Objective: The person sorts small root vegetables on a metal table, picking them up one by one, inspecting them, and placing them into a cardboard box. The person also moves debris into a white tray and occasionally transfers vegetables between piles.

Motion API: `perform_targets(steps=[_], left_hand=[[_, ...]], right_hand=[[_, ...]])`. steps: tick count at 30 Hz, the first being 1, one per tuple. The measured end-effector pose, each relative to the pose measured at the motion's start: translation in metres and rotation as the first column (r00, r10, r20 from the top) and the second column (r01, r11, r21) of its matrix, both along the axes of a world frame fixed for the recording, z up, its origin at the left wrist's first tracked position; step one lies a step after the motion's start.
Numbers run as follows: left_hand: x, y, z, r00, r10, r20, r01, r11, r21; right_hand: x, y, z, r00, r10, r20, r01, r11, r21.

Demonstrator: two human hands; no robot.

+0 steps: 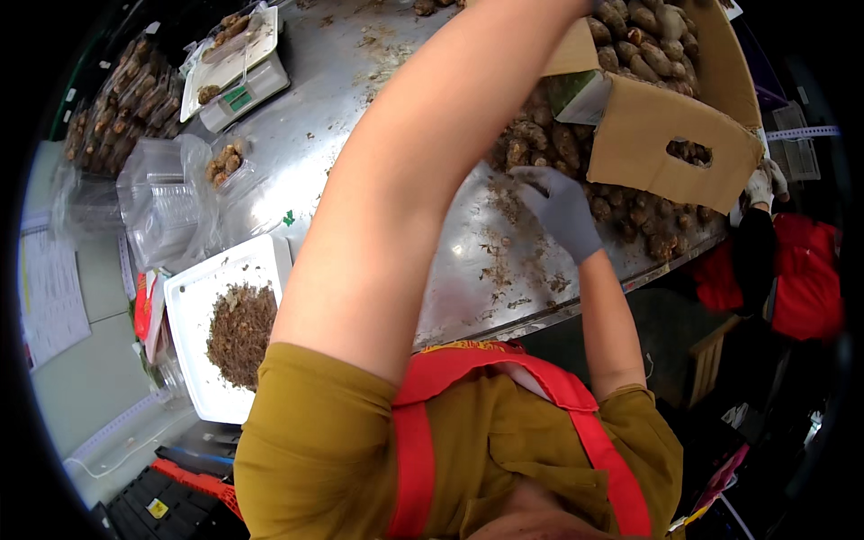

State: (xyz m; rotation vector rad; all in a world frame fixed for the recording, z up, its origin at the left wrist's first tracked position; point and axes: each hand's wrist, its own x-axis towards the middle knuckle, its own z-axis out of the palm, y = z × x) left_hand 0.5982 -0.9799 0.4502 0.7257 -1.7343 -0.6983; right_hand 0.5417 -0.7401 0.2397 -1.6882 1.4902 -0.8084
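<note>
My left arm reaches up across the view to the top edge; its hand is out of view, near the cardboard box of brown tubers, apparently small taros. My right hand, in a grey glove, is over the metal table beside a loose pile of taros. Its fingers point up and left, with a gap between them and nothing visibly held. Brown scraps and dirt lie scattered on the table below the hand. Part of the pile lies under the box's flap.
At left stand a white tray of brown fibrous scraps, clear plastic containers, a digital scale bearing packed tubers, and stacked packs. Another person's gloved hand is beyond the box at right. The table's front edge runs before me.
</note>
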Motion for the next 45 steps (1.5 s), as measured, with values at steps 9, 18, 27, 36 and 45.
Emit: perform_targets(steps=[9, 18, 27, 36, 45], left_hand=[[0.247, 0.122, -0.209, 0.839, 0.521, 0.159, -0.533, 0.725, 0.437], [0.298, 0.239, -0.311, 0.718, 0.6, 0.353, -0.695, 0.591, 0.41], [0.271, 0.227, -0.314, 0.664, 0.597, 0.45, -0.695, 0.715, 0.077], [0.267, 0.228, -0.343, 0.594, 0.591, 0.546, -0.686, 0.726, -0.04], [0.268, 0.228, -0.345, 0.586, 0.577, 0.569, -0.688, 0.725, -0.026]], right_hand=[[0.001, -0.098, -0.031, 0.948, -0.036, -0.317, 0.023, 0.999, -0.045], [0.037, -0.173, -0.083, 0.706, 0.072, -0.704, -0.003, 0.995, 0.098], [0.0, -0.186, -0.122, 0.463, -0.362, 0.809, -0.18, 0.855, 0.486], [0.062, -0.104, -0.012, 0.098, -0.231, 0.968, -0.494, 0.833, 0.248], [-0.033, -0.041, 0.182, 0.76, 0.484, 0.435, -0.163, 0.788, -0.593]])
